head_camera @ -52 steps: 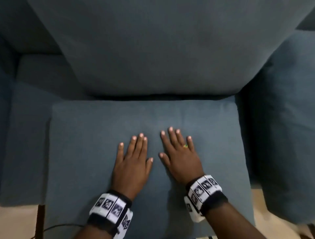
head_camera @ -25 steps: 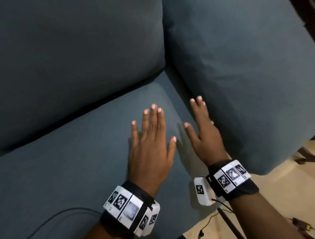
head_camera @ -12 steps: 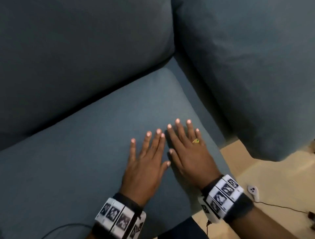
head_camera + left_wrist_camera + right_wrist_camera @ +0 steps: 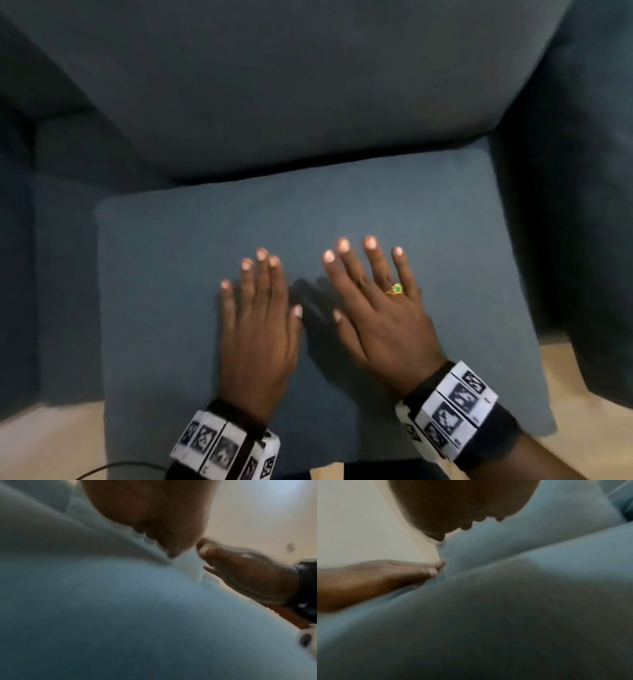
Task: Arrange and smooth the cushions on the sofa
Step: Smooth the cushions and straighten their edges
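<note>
A blue-grey seat cushion fills the middle of the head view, with the back cushion standing behind it. My left hand lies flat on the seat cushion with straight fingers held together. Beside it, my right hand wears a gold ring and rests palm down with fingers spread. In the left wrist view the cushion fabric fills the frame and the right hand shows at the right. In the right wrist view the left hand lies on the fabric.
A padded armrest rises on the right and a darker armrest on the left. Light wooden floor shows below the seat's front edge, with a dark cable at the lower left.
Both hands have slid from the seat cushion's right front corner back to its middle, and my view has swung from the right armrest to face the sofa squarely.
</note>
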Tool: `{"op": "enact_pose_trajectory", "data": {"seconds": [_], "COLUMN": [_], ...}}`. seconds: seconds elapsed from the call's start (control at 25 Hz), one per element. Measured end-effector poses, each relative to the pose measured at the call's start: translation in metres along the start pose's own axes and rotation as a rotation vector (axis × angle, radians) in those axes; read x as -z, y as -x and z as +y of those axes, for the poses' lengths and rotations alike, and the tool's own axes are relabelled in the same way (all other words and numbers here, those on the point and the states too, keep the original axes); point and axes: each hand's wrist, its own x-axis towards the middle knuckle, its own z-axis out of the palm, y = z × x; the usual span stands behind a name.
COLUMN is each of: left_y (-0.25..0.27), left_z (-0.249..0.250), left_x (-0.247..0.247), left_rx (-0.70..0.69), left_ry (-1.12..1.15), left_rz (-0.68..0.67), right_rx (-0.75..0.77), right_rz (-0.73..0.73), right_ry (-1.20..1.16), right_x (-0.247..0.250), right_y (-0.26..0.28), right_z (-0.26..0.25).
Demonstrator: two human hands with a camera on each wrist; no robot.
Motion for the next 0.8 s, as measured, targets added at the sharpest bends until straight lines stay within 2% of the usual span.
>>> {"op": "enact_pose_trajectory", "data": {"seconds": [0.08, 0.12, 0.2, 0.24, 0.28, 0.36, 0.4, 0.52, 0.56, 0.6, 0.68, 0.72, 0.8], "left_y": [0.021, 0.025, 0.033, 0.04, 0.049, 0.068, 0.077, 0.086, 0.091, 0.097, 0.112, 0.111, 0.1], "left_z": [-0.023, -0.036, -0.063, -0.076, -0.084, -0.113, -0.127, -0.164, -0.171, -0.171, -0.184, -0.199, -0.229], "left_x": [-0.007, -0.007, 0.011, 0.016, 0.013, 0.007, 0.002, 0.017, 0.015, 0.01, 0.001, 0.001, 0.021], "left_rx": [-0.037, -0.03, 0.167, 0.252, 0.314, 0.35, 0.389, 0.542, 0.542, 0.514, 0.448, 0.502, 0.639], "left_ry": [0.033, 0.057, 0.104, 0.134, 0.125, 0.102, 0.139, 0.246, 0.285, 0.291, 0.287, 0.356, 0.462], "left_rz": [-0.101, -0.065, 0.057, 0.074, 0.029, -0.107, -0.116, 0.053, 0.049, -0.017, -0.089, -0.03, 0.222], "right_rx": [0.031, 0.035, 0.128, 0.176, 0.206, 0.232, 0.244, 0.411, 0.446, 0.44, 0.415, 0.416, 0.428], "right_rz": [-0.148, -0.11, 0.027, 0.058, 0.021, -0.153, -0.202, -0.087, -0.097, -0.137, -0.295, -0.281, -0.173], "right_ry": [0.031, 0.024, -0.014, -0.019, 0.009, 0.065, 0.052, -0.004, 0.016, 0.06, 0.089, 0.043, 0.001], "right_x": [-0.017, -0.018, -0.005, -0.006, -0.014, -0.032, -0.04, -0.041, -0.045, -0.051, -0.059, -0.063, -0.056], "right_y": [-0.001, -0.007, -0.026, -0.033, -0.035, -0.041, -0.041, -0.053, -0.057, -0.059, -0.062, -0.066, -0.082], "right_z": [-0.023, -0.037, -0.071, -0.084, -0.096, -0.126, -0.14, -0.185, -0.197, -0.205, -0.22, -0.227, -0.24]}}
